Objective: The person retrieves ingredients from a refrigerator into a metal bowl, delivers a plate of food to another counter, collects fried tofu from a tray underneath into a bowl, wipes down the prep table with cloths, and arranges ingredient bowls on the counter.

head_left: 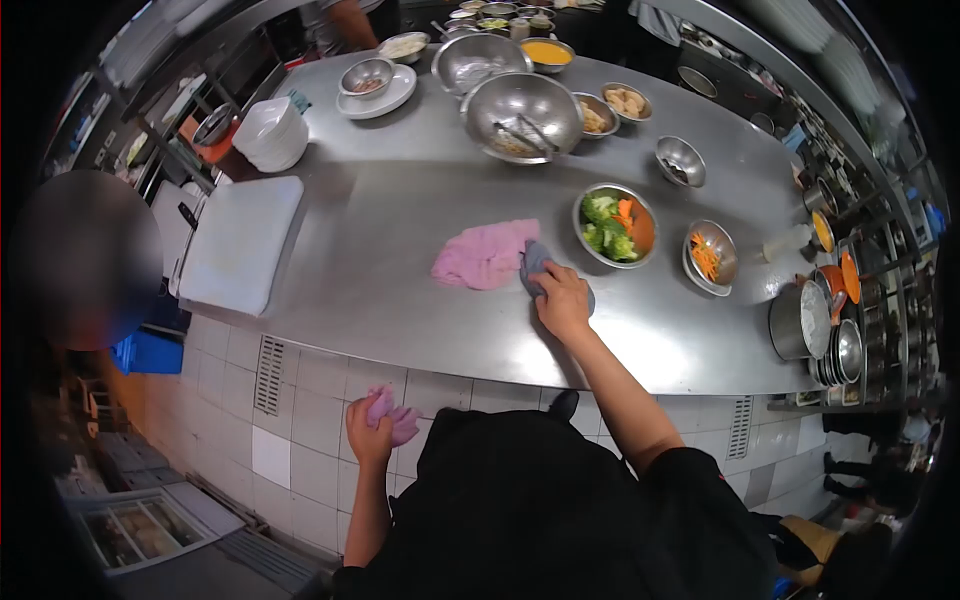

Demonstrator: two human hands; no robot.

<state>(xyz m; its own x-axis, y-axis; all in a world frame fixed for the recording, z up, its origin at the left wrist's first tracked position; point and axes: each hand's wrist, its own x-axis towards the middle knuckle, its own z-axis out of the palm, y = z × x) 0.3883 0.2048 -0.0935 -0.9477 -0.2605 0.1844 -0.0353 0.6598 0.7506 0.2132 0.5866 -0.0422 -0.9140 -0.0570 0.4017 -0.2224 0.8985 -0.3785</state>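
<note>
My right hand (564, 298) presses a grey cloth (537, 262) onto the steel table (400, 320), its fingers closed on it. Touching the grey cloth on its left is a crumpled pink cloth (485, 255). My left hand (370, 432) is in front of the table's near edge, over the tiled floor, and grips a smaller pink-purple cloth (402, 424). Beyond my right hand stands a metal bowl of broccoli and carrot (612, 225). Further right is a bowl of carrot strips (707, 255).
A white cutting board (243, 243) and stacked white dishes (270, 133) are at left. Large steel bowls (520, 105), one with tongs, stand at the back. Pots (797, 322) line the right end. People stand behind the table; a blurred person (90, 260) is at left.
</note>
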